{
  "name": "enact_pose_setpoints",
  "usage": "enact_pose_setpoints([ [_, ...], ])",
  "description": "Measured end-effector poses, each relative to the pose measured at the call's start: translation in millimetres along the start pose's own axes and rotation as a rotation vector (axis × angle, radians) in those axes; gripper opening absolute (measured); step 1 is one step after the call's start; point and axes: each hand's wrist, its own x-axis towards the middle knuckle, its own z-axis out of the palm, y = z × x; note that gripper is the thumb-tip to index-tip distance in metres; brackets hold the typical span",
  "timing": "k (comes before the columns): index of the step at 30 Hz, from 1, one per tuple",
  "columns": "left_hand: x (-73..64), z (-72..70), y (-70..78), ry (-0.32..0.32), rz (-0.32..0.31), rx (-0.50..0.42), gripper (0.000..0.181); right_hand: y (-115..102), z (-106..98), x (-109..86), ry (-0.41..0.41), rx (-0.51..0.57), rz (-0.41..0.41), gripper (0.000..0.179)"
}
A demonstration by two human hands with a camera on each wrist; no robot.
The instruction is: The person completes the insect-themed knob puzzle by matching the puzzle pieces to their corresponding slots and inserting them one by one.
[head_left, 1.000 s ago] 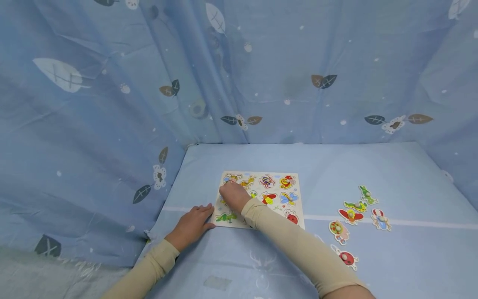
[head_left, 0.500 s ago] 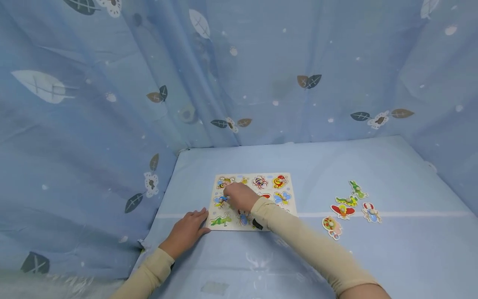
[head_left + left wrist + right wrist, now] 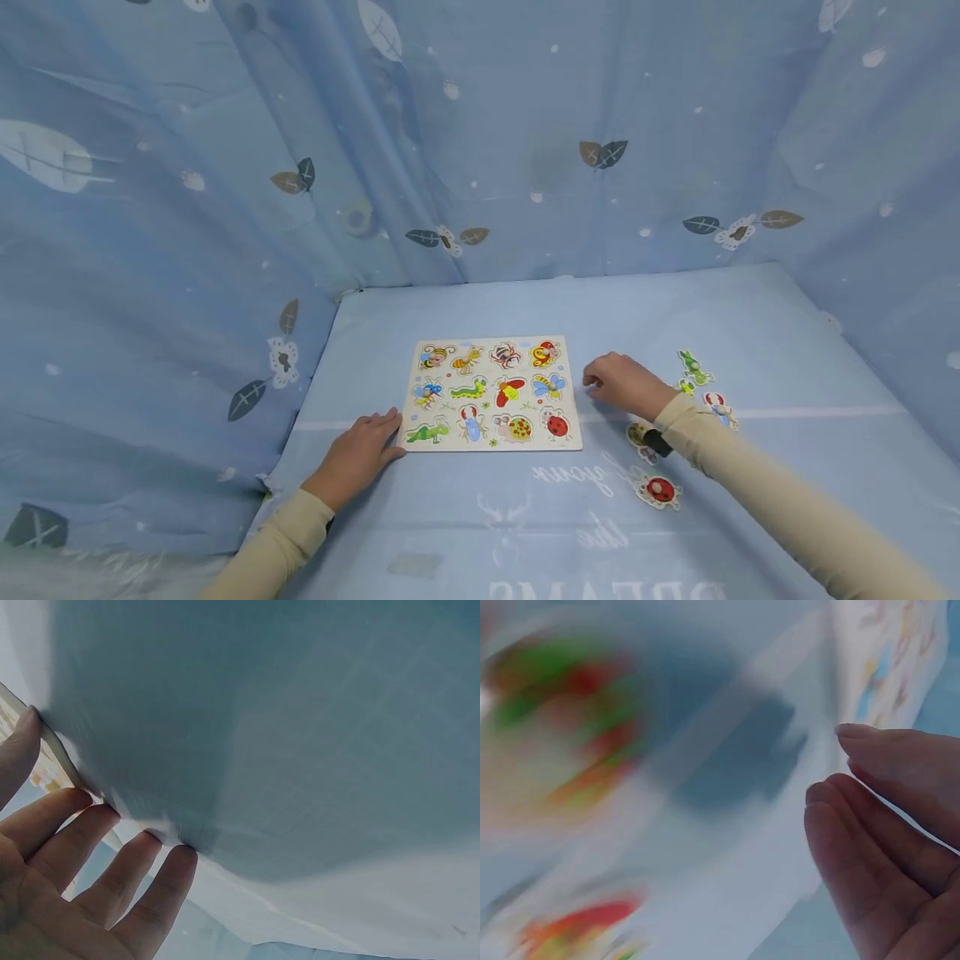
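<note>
A pale puzzle board (image 3: 487, 448) printed with colourful insects lies flat on the blue cloth. My left hand (image 3: 358, 454) rests at its left edge; in the left wrist view, the fingertips (image 3: 180, 859) touch the cloth beside the board's edge. Just off the board's right side hovers my right hand (image 3: 622, 383), its thumb and fingers (image 3: 855, 862) bent a little, apart, with nothing between them. Near that arm lie loose knobbed pieces: a snail (image 3: 639, 434), a ladybug (image 3: 661, 490), a grasshopper (image 3: 695, 368) and a stag beetle (image 3: 720, 409). The forearm partly hides a caterpillar (image 3: 686, 387).
Blue cloth (image 3: 420, 517) with mirrored white lettering covers the table. Hanging leaf-print curtains (image 3: 525, 208) enclose it behind and at the sides. A red-winged piece (image 3: 585, 922) shows blurred in the right wrist view, hidden by the arm in the head view.
My right hand has left the board's left part and swung right, past its right edge toward the loose pieces. The left hand stays at the board's edge. The head view has shifted slightly.
</note>
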Motion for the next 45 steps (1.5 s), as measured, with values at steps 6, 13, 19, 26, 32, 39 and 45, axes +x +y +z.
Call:
enact_pose_setpoints([
  [6,-1.8,-1.2,-3.8,-0.022,-0.022,-0.003,0.063,40.5,-2.4,-42.2,-0.027,-0.042,0.117,0.007],
  [13,-4.4,-0.6,-3.5,-0.037,-0.028,-0.001,0.062,62.5,0.7,-65.6,-0.062,0.036,0.139,0.012],
  [19,-2.7,-3.1,-3.0,-0.017,-0.012,-0.016,0.063,64.9,-1.4,-65.5,-0.050,0.037,0.146,0.016],
  [26,-3.7,-3.5,-1.6,-0.020,-0.025,-0.014,0.062,64.6,-1.3,-65.0,-0.051,0.030,0.158,0.013],
  [32,-4.9,-3.8,-1.0,-0.009,-0.016,-0.015,0.061,66.7,0.0,-64.2,-0.046,0.025,0.164,0.010],
  [39,-3.2,-1.2,-1.8,0.007,-0.009,-0.022,0.062,68.5,-4.6,-64.0,-0.044,-0.011,0.064,0.019],
  [45,-1.0,0.1,-1.1,0.006,-0.002,-0.017,0.062,52.8,-16.7,-48.9,-0.046,0.013,-0.010,0.015],
])
